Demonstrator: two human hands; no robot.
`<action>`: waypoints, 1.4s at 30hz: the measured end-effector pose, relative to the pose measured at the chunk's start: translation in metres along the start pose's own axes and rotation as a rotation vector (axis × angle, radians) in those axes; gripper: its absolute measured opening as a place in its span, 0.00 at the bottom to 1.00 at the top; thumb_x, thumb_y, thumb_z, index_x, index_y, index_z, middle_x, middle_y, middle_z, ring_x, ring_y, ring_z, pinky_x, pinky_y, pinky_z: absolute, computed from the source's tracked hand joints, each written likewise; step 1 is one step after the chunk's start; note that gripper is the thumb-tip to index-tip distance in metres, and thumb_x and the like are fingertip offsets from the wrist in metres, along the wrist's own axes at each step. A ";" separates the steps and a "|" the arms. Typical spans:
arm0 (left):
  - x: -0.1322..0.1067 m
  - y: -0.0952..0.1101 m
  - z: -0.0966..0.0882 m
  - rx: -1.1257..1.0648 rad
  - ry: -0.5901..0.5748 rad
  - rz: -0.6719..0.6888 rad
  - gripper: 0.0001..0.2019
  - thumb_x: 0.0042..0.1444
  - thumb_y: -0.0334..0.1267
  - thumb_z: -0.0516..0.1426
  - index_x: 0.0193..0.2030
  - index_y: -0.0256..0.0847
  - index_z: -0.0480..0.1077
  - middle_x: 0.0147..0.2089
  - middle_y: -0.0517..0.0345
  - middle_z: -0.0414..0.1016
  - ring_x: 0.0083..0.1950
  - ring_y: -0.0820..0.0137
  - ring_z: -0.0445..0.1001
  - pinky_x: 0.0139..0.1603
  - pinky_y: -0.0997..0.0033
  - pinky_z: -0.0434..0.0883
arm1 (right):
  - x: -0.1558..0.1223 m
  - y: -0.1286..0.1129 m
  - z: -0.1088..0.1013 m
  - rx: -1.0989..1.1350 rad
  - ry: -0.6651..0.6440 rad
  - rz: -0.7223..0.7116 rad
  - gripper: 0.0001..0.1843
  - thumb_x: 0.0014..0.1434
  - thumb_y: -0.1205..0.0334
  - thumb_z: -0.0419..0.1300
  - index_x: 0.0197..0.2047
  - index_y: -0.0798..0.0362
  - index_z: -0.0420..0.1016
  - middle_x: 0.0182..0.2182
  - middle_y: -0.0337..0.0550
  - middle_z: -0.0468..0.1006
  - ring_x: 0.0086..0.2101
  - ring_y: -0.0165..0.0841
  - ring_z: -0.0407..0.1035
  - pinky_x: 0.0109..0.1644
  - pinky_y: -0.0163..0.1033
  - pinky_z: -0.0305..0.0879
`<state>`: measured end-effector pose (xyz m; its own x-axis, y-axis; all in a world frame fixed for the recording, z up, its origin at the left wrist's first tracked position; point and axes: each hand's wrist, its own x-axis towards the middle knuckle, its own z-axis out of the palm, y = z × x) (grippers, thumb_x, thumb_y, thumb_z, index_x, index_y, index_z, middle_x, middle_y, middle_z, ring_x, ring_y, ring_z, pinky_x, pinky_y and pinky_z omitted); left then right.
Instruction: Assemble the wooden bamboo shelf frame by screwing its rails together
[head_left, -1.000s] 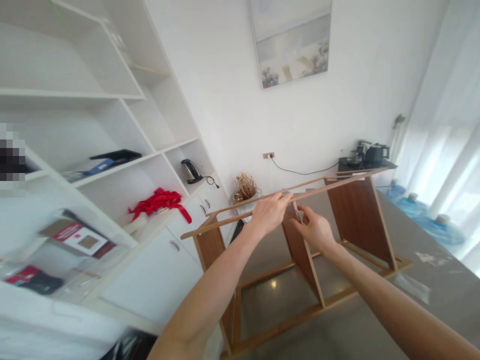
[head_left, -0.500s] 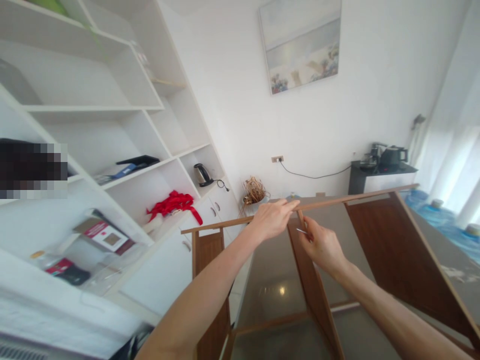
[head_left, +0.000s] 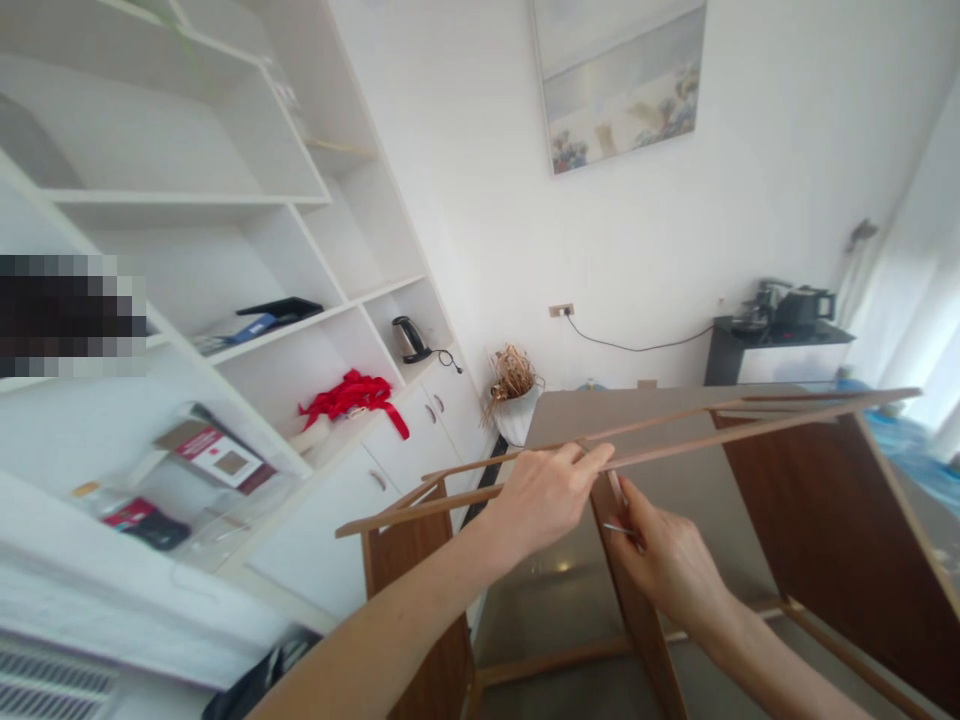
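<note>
My left hand (head_left: 551, 495) is closed over the front wooden rail (head_left: 697, 437) of a brown wooden furniture frame, where the rail meets the middle panel (head_left: 626, 590). Just below and to the right, the fingers of my right hand (head_left: 671, 555) are bent against the top of that panel. A thin metal rod (head_left: 619, 528) sticks out from between them; its far end is hidden in the hand. More brown panels stand at the frame's left side (head_left: 412, 540) and right side (head_left: 832, 510). A second thin rail (head_left: 652, 422) runs behind the front one.
A grey tabletop (head_left: 592, 405) lies beneath and behind the frame. White shelving (head_left: 262, 320) on the left holds a kettle (head_left: 409, 340), red cloth (head_left: 352, 397) and a bottle (head_left: 142, 520). Blue water bottles (head_left: 911, 450) stand at right. A pot of dried stalks (head_left: 516, 405) is by the wall.
The wooden frame has tipped, so both its top rails show apart. My two hands have come lower in the view with it, and the rod stays in my right fingers.
</note>
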<state>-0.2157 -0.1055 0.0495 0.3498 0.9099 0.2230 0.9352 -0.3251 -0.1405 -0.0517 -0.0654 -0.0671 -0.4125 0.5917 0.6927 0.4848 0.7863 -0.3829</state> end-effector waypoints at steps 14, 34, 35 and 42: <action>-0.002 -0.006 -0.005 -0.146 -0.013 0.014 0.19 0.67 0.37 0.44 0.64 0.45 0.58 0.45 0.55 0.75 0.40 0.69 0.75 0.40 0.70 0.70 | -0.007 -0.003 0.004 -0.014 0.103 -0.141 0.32 0.62 0.66 0.47 0.69 0.58 0.46 0.31 0.49 0.81 0.25 0.35 0.75 0.26 0.33 0.71; -0.003 0.000 -0.004 -0.323 -0.021 -0.045 0.21 0.65 0.37 0.48 0.64 0.50 0.59 0.43 0.56 0.75 0.41 0.68 0.74 0.42 0.70 0.69 | -0.013 0.009 0.000 0.043 0.059 -0.175 0.40 0.62 0.66 0.48 0.72 0.55 0.32 0.31 0.47 0.82 0.26 0.34 0.77 0.27 0.31 0.73; -0.003 0.000 -0.004 -0.341 -0.014 -0.047 0.20 0.65 0.36 0.48 0.63 0.50 0.60 0.43 0.57 0.75 0.41 0.68 0.74 0.42 0.70 0.69 | -0.011 0.008 -0.001 0.048 0.065 -0.173 0.39 0.62 0.66 0.48 0.72 0.54 0.33 0.31 0.47 0.82 0.26 0.34 0.77 0.27 0.31 0.73; -0.002 0.000 -0.005 -0.419 0.015 -0.062 0.20 0.64 0.35 0.50 0.62 0.51 0.62 0.42 0.58 0.75 0.40 0.70 0.73 0.42 0.72 0.68 | -0.002 -0.001 -0.007 0.055 0.144 -0.179 0.36 0.62 0.68 0.46 0.71 0.54 0.38 0.25 0.42 0.80 0.21 0.32 0.74 0.23 0.30 0.71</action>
<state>-0.2165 -0.1091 0.0542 0.2903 0.9281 0.2331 0.8950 -0.3496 0.2772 -0.0460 -0.0685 -0.0638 -0.3721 0.4141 0.8307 0.3697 0.8870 -0.2765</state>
